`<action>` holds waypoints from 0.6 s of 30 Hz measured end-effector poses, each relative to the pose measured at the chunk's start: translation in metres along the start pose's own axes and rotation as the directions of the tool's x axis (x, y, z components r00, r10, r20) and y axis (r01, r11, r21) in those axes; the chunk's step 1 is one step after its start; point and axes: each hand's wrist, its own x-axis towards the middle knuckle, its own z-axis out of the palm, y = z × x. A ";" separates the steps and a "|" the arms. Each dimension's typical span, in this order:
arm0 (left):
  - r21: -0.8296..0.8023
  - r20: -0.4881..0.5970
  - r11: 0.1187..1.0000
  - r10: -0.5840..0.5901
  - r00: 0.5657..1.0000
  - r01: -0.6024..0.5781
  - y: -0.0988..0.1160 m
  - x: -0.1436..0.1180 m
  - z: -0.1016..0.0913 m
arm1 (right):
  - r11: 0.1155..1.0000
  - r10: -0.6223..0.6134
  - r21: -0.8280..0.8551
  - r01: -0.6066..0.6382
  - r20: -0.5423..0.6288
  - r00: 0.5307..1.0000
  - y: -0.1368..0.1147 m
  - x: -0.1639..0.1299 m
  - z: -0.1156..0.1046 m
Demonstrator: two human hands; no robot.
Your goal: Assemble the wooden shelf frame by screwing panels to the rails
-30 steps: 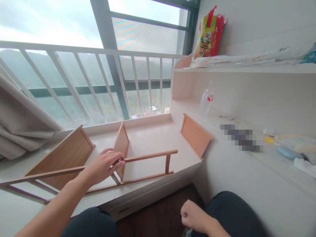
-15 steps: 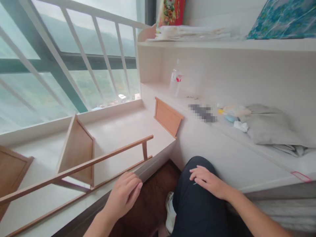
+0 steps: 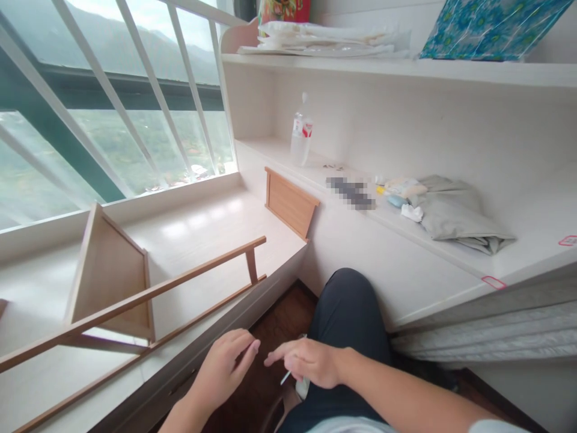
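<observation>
My left hand is in front of the window seat's edge, its fingers curled and the thumb close beside them. Whatever it may hold is hidden. My right hand is just to its right, above my knee and the floor. It is closed on a thin, light rod whose lower end pokes out under the fingers; its exact kind is too small to tell. Nearest to my left hand is a wooden frame with a long rail, lying along the window seat. An upright wooden panel stands against it.
A smaller wooden panel leans at the corner by the shelf. On the ledge are a plastic bottle, a blurred-out dark item, small packets and a folded grey cloth. A white railing lines the window.
My right hand has moved left from over my knee, close to my left hand, and the rod now shows plainly. The view has turned to the right. My left hand keeps its curled shape.
</observation>
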 end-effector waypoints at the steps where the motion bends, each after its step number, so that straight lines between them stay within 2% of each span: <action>1: -0.002 -0.012 1.000 -0.018 1.000 0.018 0.000 -0.001 -0.003 | 1.000 -0.020 -0.004 0.020 0.018 1.000 -0.003 0.009 0.009; 3: -0.011 -0.034 0.999 -0.050 0.998 0.049 0.001 -0.005 -0.009 | 0.995 -0.058 -0.082 0.058 -0.006 0.998 -0.004 0.015 0.007; 5: -0.022 -0.054 0.997 -0.071 0.996 0.070 0.003 -0.010 -0.014 | 0.963 -0.076 -0.261 0.071 -0.008 0.997 0.001 0.005 -0.018; 6: -0.028 -0.061 0.997 -0.077 0.995 0.075 0.003 -0.013 -0.016 | 0.941 -0.060 -0.337 0.040 -0.050 0.997 0.006 -0.004 -0.036; 8: -0.038 -0.067 0.996 -0.078 0.995 0.075 0.003 -0.017 -0.018 | 0.906 -0.024 -0.413 -0.092 -0.269 0.963 0.019 -0.028 -0.078; 10: -0.042 -0.063 0.997 -0.071 0.995 0.068 0.003 -0.019 -0.017 | 0.890 0.011 -0.386 -0.243 -0.514 0.858 0.032 -0.051 -0.117; 12: -0.045 -0.053 0.997 -0.058 0.997 0.055 0.003 -0.019 -0.015 | 0.897 0.121 -0.215 -0.386 -0.722 0.682 0.042 -0.064 -0.144; 14: -0.045 -0.046 0.998 -0.046 0.998 0.043 0.003 -0.016 -0.012 | 0.889 0.148 -0.169 -0.425 -0.772 0.618 0.045 -0.061 -0.152; 16: -0.040 -0.045 0.999 -0.036 0.998 0.034 0.004 -0.012 -0.010 | 0.891 0.114 -0.188 -0.413 -0.789 0.604 0.042 -0.044 -0.141; 17: -0.036 -0.043 0.999 -0.033 0.999 0.032 0.005 -0.010 -0.009 | 0.897 0.080 -0.216 -0.386 -0.778 0.623 0.038 -0.031 -0.129; 18: -0.032 -0.038 0.999 -0.031 0.999 0.030 0.005 -0.008 -0.009 | 0.906 0.047 -0.271 -0.325 -0.700 0.713 0.033 -0.017 -0.112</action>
